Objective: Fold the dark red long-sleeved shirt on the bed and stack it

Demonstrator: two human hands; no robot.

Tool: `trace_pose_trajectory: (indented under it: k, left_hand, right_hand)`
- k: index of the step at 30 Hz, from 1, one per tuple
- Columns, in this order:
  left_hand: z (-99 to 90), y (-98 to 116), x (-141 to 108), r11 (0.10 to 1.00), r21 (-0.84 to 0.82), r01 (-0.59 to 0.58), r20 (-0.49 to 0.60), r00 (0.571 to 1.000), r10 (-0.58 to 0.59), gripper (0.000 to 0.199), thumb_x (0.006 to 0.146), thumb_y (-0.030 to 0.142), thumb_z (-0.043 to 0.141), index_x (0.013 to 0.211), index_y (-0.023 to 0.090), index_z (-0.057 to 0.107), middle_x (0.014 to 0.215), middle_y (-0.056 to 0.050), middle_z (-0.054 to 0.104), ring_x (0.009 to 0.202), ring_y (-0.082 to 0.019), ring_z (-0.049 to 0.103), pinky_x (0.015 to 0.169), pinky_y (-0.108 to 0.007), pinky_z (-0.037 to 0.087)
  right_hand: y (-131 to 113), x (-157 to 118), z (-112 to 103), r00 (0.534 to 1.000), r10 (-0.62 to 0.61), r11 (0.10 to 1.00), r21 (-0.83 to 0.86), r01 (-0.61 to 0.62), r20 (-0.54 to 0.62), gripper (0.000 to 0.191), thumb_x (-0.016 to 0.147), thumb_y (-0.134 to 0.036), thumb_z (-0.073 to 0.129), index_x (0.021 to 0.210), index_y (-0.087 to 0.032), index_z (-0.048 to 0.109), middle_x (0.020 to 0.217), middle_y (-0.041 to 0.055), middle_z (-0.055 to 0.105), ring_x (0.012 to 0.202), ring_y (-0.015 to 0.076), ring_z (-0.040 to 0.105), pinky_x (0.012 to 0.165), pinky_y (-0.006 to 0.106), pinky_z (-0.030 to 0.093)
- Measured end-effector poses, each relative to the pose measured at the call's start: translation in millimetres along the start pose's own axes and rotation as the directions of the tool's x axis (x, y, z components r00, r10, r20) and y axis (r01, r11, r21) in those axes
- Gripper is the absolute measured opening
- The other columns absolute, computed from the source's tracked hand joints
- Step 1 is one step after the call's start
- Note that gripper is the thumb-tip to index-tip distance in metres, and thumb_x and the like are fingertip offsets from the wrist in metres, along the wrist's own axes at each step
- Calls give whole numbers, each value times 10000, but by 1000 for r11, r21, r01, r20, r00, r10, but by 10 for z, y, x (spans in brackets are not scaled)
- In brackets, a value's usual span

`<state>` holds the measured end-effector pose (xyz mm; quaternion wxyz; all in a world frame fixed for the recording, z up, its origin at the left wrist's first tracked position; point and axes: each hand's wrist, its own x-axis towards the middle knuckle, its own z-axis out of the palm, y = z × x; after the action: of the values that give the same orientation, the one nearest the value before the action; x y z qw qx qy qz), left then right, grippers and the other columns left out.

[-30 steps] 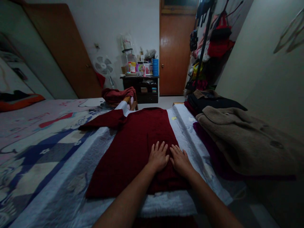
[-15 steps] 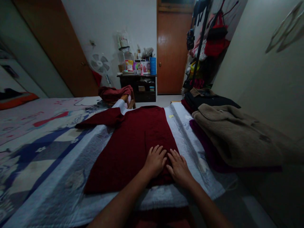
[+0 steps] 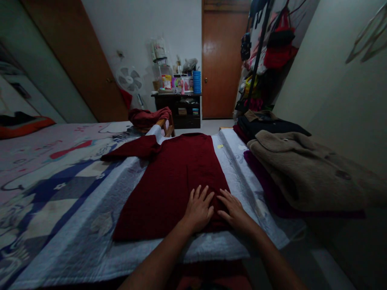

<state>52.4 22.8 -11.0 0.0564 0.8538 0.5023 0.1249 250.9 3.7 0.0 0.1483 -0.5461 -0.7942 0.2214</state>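
Note:
A dark red long-sleeved garment (image 3: 169, 181), perhaps a coat, lies spread on the pale blue quilted cover (image 3: 99, 257) in front of me. Its left sleeve (image 3: 133, 148) sticks out to the left, and no right sleeve shows. My left hand (image 3: 198, 209) rests palm down on the lower right part of the cloth, fingers spread. Beside it, my right hand (image 3: 234, 211) lies flat at the garment's right edge, fingers stretched out. Neither hand grips anything.
On the right sit a folded brown coat (image 3: 305, 169) over purple cloth (image 3: 266, 189) and a folded dark jacket (image 3: 272, 125). A reddish cloth (image 3: 148, 117) lies on a wooden chair (image 3: 169, 127) beyond. A patterned bedspread (image 3: 60, 169) covers the left.
My left hand's fingers have spread wider on the cloth. My right hand has shifted slightly right, leaving a bit more space between the hands. The view has moved slightly.

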Motion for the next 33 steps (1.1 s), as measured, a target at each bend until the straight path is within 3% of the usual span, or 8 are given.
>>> trace_pose_trajectory:
  k: [7, 12, 16, 22, 29, 33]
  left_hand:
    - [10, -4, -6, 1000, 29, -4, -11, 1000, 5, 516, 939, 426, 406, 1441, 309, 387, 1568, -16, 292, 1443, -298, 203, 1162, -539, 193]
    - [9, 2, -10, 999, 50, 2, -6, 1000, -2, 510, 943, 441, 400, 1434, 299, 403, 1567, -20, 295, 1440, -292, 211, 1165, -532, 191]
    - [-3, 25, -26, 999, 41, 28, -24, 999, -27, 521, 940, 465, 408, 1438, 316, 398, 1565, -17, 299, 1446, -302, 197, 1168, -524, 187]
    - [-7, 52, -45, 978, 67, 197, -60, 979, -193, 605, 928, 549, 393, 1468, 280, 361, 1570, -100, 273, 1452, -341, 171, 1155, -537, 196]
    - [32, 28, -49, 981, 56, 187, -56, 981, -184, 620, 913, 565, 411, 1465, 287, 365, 1572, -103, 266, 1454, -348, 161, 1152, -535, 202]
    - [70, 18, -48, 981, 48, 187, -68, 981, -184, 635, 904, 574, 422, 1463, 278, 372, 1565, -114, 278, 1451, -358, 165, 1148, -543, 208]
  right_hand:
    - [130, 2, -24, 995, -86, 980, 177, 92, -39, 552, 837, -247, 518, 1384, -193, 461, 1541, 103, 325, 1444, 216, 233, 1173, 448, 227]
    - [40, 24, 162, 977, -16, 998, 55, 28, -215, 561, 877, -308, 502, 1420, -202, 415, 1497, 118, 398, 1418, 252, 294, 1149, 495, 258]
    - [-12, 0, 222, 982, 3, 999, -51, -13, -187, 532, 889, -304, 471, 1408, -194, 433, 1522, 109, 362, 1435, 248, 252, 1150, 502, 237]
    - [4, -40, 133, 994, 3, 999, -45, -7, -105, 564, 859, -249, 435, 1417, -172, 419, 1548, 92, 314, 1453, 211, 198, 1168, 467, 203]
    - [-65, 27, 68, 991, 19, 999, -34, -24, -133, 583, 794, -180, 440, 1376, -164, 467, 1530, 100, 348, 1445, 220, 225, 1164, 490, 190]
    - [-195, 149, 58, 989, -17, 997, -83, 4, -148, 559, 854, -178, 401, 1411, -202, 431, 1537, 71, 341, 1448, 206, 217, 1169, 499, 150]
